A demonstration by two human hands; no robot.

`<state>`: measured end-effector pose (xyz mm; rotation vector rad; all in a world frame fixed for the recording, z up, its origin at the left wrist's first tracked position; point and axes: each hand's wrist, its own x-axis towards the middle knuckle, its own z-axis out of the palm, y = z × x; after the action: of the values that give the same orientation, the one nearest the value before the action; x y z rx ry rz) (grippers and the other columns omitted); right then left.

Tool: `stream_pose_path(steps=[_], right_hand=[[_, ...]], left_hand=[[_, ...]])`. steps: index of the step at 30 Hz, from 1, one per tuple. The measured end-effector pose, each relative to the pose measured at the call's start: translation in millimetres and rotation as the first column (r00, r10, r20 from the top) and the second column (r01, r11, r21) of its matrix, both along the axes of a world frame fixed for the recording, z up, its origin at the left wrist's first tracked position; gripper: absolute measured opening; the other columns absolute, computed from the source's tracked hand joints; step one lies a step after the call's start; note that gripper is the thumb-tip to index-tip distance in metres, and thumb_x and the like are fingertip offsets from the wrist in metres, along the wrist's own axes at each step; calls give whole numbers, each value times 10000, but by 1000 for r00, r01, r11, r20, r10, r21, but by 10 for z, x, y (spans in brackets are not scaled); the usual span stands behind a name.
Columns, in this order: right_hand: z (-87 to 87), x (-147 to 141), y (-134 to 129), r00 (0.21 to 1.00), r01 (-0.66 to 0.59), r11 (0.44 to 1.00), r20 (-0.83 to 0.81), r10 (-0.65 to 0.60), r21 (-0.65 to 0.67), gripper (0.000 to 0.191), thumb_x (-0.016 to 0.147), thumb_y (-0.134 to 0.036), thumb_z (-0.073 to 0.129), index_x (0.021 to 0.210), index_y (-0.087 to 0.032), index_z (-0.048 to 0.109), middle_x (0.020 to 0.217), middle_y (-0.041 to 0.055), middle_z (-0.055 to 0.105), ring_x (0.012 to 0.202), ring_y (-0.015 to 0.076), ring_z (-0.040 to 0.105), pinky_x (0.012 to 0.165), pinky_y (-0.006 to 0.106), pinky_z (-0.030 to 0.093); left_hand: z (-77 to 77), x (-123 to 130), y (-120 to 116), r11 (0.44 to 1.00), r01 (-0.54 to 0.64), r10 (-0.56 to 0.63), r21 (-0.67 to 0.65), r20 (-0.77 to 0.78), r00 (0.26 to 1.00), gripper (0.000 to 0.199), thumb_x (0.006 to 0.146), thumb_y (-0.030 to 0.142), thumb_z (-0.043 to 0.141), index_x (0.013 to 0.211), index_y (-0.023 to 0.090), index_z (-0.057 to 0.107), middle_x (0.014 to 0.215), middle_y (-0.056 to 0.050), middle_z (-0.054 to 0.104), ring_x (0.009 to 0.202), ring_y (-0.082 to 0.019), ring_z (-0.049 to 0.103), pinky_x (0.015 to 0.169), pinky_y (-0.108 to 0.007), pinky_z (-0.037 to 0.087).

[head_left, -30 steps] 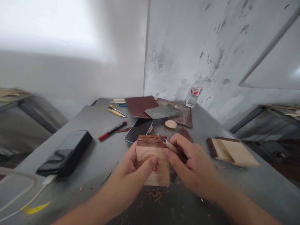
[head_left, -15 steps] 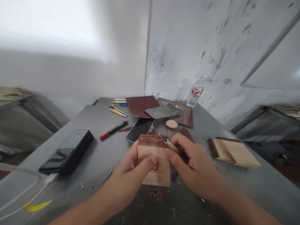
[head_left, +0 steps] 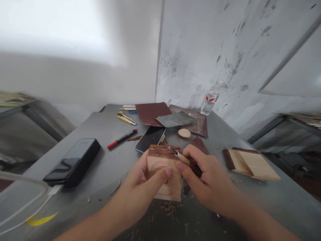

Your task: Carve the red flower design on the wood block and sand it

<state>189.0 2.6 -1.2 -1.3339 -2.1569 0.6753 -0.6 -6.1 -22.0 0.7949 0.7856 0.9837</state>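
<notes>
Since the previous moment, the tip of the carving gouge [head_left: 179, 156] has dipped slightly towards the far edge of the wood block [head_left: 160, 162], and the thumb of the left hand [head_left: 142, 180] has slid a little to the right across the block's face.

The left hand is curled around the block's left side, holding it up off the worktop [head_left: 105, 167], with the thumb lying across the pale face. A strip of dark bark runs along the block's far edge. The right hand [head_left: 208, 180] is closed around the gouge's wooden handle, with the steel tip at the right end of the bark strip. Whether the tip touches the bark is hard to tell.

Wood shavings [head_left: 168, 207] are scattered on the worktop just below the block. Near the far edge lie three sheets of abrasive paper: one dark red [head_left: 152, 113], one grey [head_left: 174, 119] and one brown [head_left: 198, 125]. A maroon scrap [head_left: 199, 145] sits beyond the right hand. There is one wooden disc [head_left: 184, 133], one phone [head_left: 149, 139], one red marker [head_left: 122, 139] and one yellow utility knife [head_left: 126, 118]. One water bottle [head_left: 208, 104] stands in the far right corner. A power bank [head_left: 74, 162] lies towards the left edge, and a second bark-edged wood block [head_left: 250, 164] lies towards the right edge.
</notes>
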Motion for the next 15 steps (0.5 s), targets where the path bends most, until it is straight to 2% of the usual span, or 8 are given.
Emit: stream_pose_path(steps=[4, 8, 15], right_hand=[[12, -5, 8, 1000, 10, 1000, -18, -10, 0, 234, 1054, -338, 451, 844, -249, 398, 627, -95, 435, 548, 103, 397, 487, 247, 292], [16, 13, 32, 1000, 13, 1000, 9, -13, -1, 242, 1051, -332, 453, 833, -250, 388, 626, -93, 430, 550, 107, 406, 489, 256, 285], [45, 16, 18, 1000, -3, 1000, -10, 4, 18, 225, 1049, -342, 459, 851, -249, 408, 656, -82, 463, 578, 118, 434, 522, 263, 315]], left_hand=[[1, -9, 6, 998, 16, -15, -58, 22, 1000, 287, 907, 238, 672, 1182, 249, 592, 991, 2, 793, 826, -153, 742, 782, -280, 556], [-8, 26, -7, 1000, 14, -14, -12, 4, 1000, 385, 896, 217, 683, 1244, 260, 524, 1057, -6, 780, 872, -175, 744, 779, -300, 567], [-28, 20, -37, 1000, 25, -24, -9, 17, 1000, 392, 899, 246, 691, 1260, 264, 538, 1013, 0, 788, 785, -156, 730, 720, -282, 561]])
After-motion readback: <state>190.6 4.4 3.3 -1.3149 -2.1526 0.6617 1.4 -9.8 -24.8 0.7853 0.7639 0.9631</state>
